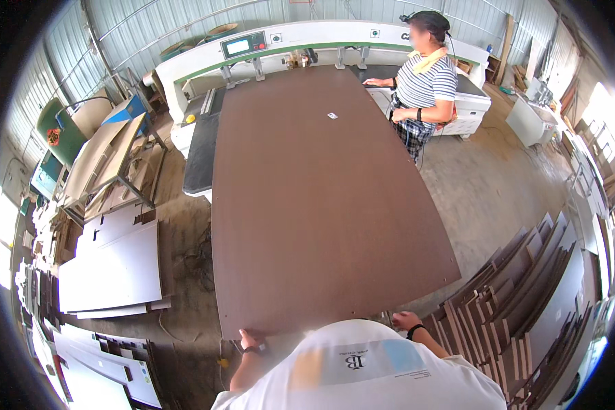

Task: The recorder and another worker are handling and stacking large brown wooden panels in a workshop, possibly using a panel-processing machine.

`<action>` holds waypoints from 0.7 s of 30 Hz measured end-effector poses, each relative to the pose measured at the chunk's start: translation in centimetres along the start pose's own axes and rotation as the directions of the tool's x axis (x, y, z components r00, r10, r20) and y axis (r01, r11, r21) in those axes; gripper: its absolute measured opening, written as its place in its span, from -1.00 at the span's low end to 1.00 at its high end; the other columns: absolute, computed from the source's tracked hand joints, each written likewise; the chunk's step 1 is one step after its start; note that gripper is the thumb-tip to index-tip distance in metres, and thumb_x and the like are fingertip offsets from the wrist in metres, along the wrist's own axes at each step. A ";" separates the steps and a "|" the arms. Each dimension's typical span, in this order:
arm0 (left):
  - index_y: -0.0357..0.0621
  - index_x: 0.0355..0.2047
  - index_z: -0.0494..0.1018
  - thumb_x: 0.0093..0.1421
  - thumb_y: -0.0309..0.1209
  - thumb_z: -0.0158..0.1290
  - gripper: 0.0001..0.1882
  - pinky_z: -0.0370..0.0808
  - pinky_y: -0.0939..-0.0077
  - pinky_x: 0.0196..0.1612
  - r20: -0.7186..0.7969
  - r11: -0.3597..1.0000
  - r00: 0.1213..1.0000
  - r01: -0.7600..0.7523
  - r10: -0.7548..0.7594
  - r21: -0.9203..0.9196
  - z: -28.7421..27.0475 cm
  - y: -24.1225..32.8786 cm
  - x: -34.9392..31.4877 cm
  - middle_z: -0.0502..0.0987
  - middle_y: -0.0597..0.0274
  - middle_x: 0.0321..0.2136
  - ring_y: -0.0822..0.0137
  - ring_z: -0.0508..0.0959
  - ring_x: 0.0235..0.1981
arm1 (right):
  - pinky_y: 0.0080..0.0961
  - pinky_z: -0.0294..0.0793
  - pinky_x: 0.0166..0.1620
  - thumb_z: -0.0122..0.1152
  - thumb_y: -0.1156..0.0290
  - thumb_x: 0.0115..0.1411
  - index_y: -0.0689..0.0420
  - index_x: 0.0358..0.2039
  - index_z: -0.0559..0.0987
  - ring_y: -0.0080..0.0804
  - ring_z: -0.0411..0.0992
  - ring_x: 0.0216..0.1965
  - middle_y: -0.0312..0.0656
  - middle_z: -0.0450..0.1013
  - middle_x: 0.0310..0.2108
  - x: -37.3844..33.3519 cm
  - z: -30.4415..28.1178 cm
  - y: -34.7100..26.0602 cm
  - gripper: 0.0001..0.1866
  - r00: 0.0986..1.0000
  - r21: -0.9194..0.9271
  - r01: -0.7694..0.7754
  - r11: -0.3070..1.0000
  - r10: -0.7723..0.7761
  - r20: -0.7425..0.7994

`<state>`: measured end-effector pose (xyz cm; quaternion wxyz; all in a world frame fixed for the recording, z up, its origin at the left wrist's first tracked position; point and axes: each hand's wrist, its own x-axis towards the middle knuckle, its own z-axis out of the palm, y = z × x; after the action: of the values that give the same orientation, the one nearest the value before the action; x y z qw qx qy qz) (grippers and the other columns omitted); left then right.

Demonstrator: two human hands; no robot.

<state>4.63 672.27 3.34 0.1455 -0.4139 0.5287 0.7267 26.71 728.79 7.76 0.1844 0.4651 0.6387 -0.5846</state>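
Note:
A large, flat brown board (321, 198) stretches away from me, its far end lying on a machine bed. At its near left corner, my left hand (251, 339) grips the edge, thumb on top and the other fingers hidden below. My right hand (406, 320) is by the near edge, right of my body, with its fingers curled. Whether it touches the board or holds something small there, I cannot make out. A small white label (332, 116) lies on the board toward the far end.
A long white-and-green machine (321, 33) with a control screen (239, 46) spans the back. A person (424, 82) in a striped shirt stands at the board's far right. Brown panels (519, 301) lean in stacks at right; white panels (113, 266) and a workbench (106, 160) stand at left.

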 end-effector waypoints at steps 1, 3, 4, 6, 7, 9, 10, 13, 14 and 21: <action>-0.24 0.02 0.25 0.19 0.17 -0.29 -0.30 0.52 0.07 -0.52 0.015 0.999 1.000 -0.022 0.021 0.031 0.2 -0.2 0.0 0.46 -0.02 -0.19 -0.05 0.54 -0.44 | -0.47 0.47 -0.40 0.13 0.13 0.08 0.18 -0.30 0.53 -0.45 0.48 -0.42 -0.23 0.51 -0.40 -0.1 -0.1 0.0 -0.65 1.000 0.005 -0.001 1.000 0.001 -0.007; -0.26 -0.01 0.27 0.22 0.15 -0.35 -0.31 0.50 0.13 -0.41 -0.023 0.997 1.000 0.000 0.002 0.078 0.3 0.0 0.5 0.48 -0.02 -0.24 -0.03 0.52 -0.38 | -0.47 0.48 -0.39 0.12 0.15 0.07 0.18 -0.34 0.54 -0.46 0.48 -0.42 -0.23 0.52 -0.40 0.1 -0.3 0.3 -0.67 1.000 -0.048 0.003 0.999 -0.003 0.004; -0.29 -0.04 0.29 0.25 0.13 -0.40 -0.32 0.49 0.19 -0.30 -0.067 0.992 0.998 0.024 -0.016 0.121 0.2 0.1 0.7 0.50 -0.02 -0.29 -0.01 0.51 -0.31 | -0.47 0.48 -0.39 0.12 0.15 0.07 0.18 -0.34 0.54 -0.46 0.48 -0.42 -0.23 0.52 -0.40 0.0 -0.4 0.7 -0.67 1.000 -0.045 0.005 0.999 -0.005 0.002; -0.27 0.01 0.25 0.22 0.13 -0.35 -0.32 0.50 0.12 -0.41 0.008 0.999 1.000 0.029 -0.028 -0.035 -1.0 -0.2 0.9 0.47 -0.02 -0.21 -0.05 0.52 -0.37 | -0.46 0.48 -0.39 0.12 0.16 0.07 0.18 -0.34 0.54 -0.44 0.49 -0.42 -0.21 0.52 -0.39 -0.7 0.3 -0.2 -0.67 0.999 -0.029 -0.047 0.998 0.047 -0.010; -0.25 0.05 0.21 0.19 0.14 -0.29 -0.30 0.52 0.05 -0.52 0.095 0.982 0.995 0.050 -0.033 -0.184 -1.1 -0.3 1.1 0.44 -0.01 -0.13 -0.08 0.53 -0.43 | -0.46 0.48 -0.39 0.12 0.16 0.07 0.18 -0.34 0.54 -0.44 0.49 -0.42 -0.21 0.52 -0.39 -0.6 0.4 -0.6 -0.67 0.999 -0.030 -0.043 0.999 0.043 -0.008; -0.24 0.05 0.22 0.18 0.15 -0.26 -0.30 0.52 0.06 -0.50 0.010 0.993 0.997 0.073 -0.072 -0.089 0.7 -0.4 -0.1 0.44 0.00 -0.13 -0.07 0.53 -0.39 | -0.46 0.49 -0.39 0.10 0.16 0.09 0.20 -0.34 0.54 -0.43 0.49 -0.41 -0.20 0.52 -0.39 0.0 -0.4 1.5 -0.67 0.999 -0.011 -0.030 0.999 0.030 -0.020; -0.24 0.04 0.23 0.17 0.16 -0.24 -0.29 0.51 0.06 -0.49 -0.088 0.996 0.992 0.088 -0.088 -0.004 2.1 -0.1 -0.8 0.44 0.02 -0.12 -0.05 0.52 -0.35 | -0.46 0.49 -0.39 0.10 0.16 0.09 0.20 -0.34 0.54 -0.43 0.49 -0.41 -0.20 0.52 -0.39 0.6 -0.8 2.4 -0.67 0.999 -0.008 -0.032 0.999 0.032 -0.035; -0.26 0.03 0.29 0.14 0.19 -0.19 -0.26 0.48 0.14 -0.28 -0.058 0.996 0.998 0.010 -0.005 0.088 -0.2 -0.2 1.0 0.44 0.08 -0.09 0.05 0.48 -0.20 | -0.45 0.49 -0.40 0.10 0.18 0.09 0.21 -0.34 0.54 -0.42 0.49 -0.41 -0.19 0.53 -0.39 1.7 -0.2 2.1 -0.68 1.000 -0.182 -0.001 0.983 -0.002 -0.020; -0.27 0.02 0.30 0.13 0.20 -0.18 -0.25 0.46 0.18 -0.22 -0.126 0.996 0.992 0.000 0.010 0.084 0.5 -0.2 0.3 0.44 0.10 -0.08 0.08 0.46 -0.17 | -0.44 0.49 -0.40 0.10 0.19 0.09 0.22 -0.33 0.53 -0.41 0.49 -0.41 -0.19 0.53 -0.39 1.7 -0.2 2.2 -0.68 1.000 -0.136 0.004 0.991 -0.005 -0.002; -0.29 0.01 0.32 0.13 0.18 -0.16 -0.26 0.43 0.22 -0.17 -0.213 0.988 0.977 0.044 -0.012 0.147 -0.6 0.1 0.1 0.43 0.08 -0.06 0.10 0.47 -0.17 | -0.44 0.49 -0.42 0.09 0.25 0.09 0.22 -0.41 0.55 -0.43 0.51 -0.41 -0.23 0.53 -0.44 2.2 0.7 1.0 -0.73 0.989 -0.098 0.130 0.987 -0.122 0.084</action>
<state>4.78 671.65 3.26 0.1296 -0.4839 0.5887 0.6344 26.20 728.90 5.35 0.1956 0.3905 0.6887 -0.5788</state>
